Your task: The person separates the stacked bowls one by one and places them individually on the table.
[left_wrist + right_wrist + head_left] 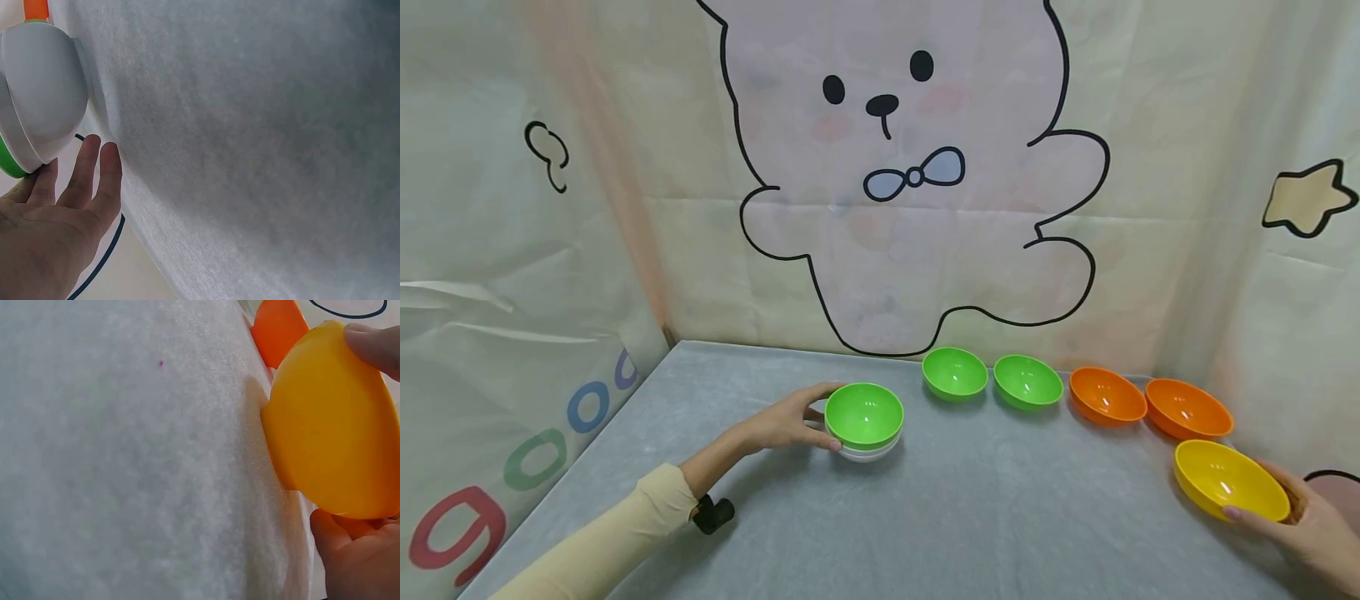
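Note:
On the table's left half stands a stack with a green bowl [864, 414] on top of white bowls [47, 87]. My left hand [793, 421] holds its left side, thumb at the near rim and index finger at the far rim. In the left wrist view two other fingers [109, 169] stretch out beneath, apart from the bowls. At the far right my right hand [1311, 517] grips a yellow bowl [1228, 479] by its right side, thumb on the near rim and fingers behind. The right wrist view shows the yellow bowl's underside, with its shadow on the cloth beside it.
Along the back edge stand two green bowls, a left one [955, 375] and a right one [1028, 383]. Right of them are two orange bowls, one [1107, 397] beside the other [1190, 410], just behind the yellow bowl. Grey cloth [985, 517] covers the table; a printed curtain [880, 275] hangs behind.

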Demonstrator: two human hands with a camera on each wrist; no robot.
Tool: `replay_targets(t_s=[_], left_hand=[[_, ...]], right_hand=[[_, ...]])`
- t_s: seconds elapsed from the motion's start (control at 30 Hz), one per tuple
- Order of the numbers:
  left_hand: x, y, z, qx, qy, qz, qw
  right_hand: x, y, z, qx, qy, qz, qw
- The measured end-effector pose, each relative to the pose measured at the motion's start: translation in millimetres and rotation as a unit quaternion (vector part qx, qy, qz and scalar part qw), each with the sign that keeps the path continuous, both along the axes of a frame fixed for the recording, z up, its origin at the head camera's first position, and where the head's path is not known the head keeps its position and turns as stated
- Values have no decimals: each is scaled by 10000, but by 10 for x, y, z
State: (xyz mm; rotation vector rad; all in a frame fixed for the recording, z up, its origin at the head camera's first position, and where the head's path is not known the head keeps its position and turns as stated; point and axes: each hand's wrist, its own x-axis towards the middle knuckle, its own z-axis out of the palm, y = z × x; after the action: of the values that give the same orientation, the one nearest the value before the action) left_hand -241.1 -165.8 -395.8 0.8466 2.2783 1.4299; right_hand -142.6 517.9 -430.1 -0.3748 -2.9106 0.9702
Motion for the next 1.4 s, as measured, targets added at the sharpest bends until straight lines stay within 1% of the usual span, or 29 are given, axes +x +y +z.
replay_targets(t_s=[0.13,0.33,0.43,0.6,0.67,0.87,1.0,1.1,1.23,1.4], left_hand=[[-7,1,-3,-5,35,-5,10000],[-15,4,-9,-36,99,-26,9999],[-14,7,-9,-48,83,-29,9999],[-8,1,-9,-86,38,-7,10000],[-9,0,-9,-93,38,-7,9999],[-14,0,-2,-84,-8,-21,10000],[-13,2,9,-65,-26,-25,10000],[-13,1,17,-44,-11,-36,10000],[-15,-1,15,-25,24,-72,10000],[-15,-5,0,-21,22,-97,9999]], right_hand=[[-3,21,16,-32,-203,111,9997],[-2,66,7,-86,-383,309,9988],[0,75,8,-245,-440,336,9982],[-16,47,70,-272,-236,411,9985],[-22,23,108,-211,-130,385,9990],[-55,-33,221,-362,133,252,9989],[-88,-43,270,-370,370,191,9984],[-108,-53,308,-359,469,162,9981],[-121,-104,375,-486,582,122,9971],[-131,-214,441,-747,986,71,9923]])
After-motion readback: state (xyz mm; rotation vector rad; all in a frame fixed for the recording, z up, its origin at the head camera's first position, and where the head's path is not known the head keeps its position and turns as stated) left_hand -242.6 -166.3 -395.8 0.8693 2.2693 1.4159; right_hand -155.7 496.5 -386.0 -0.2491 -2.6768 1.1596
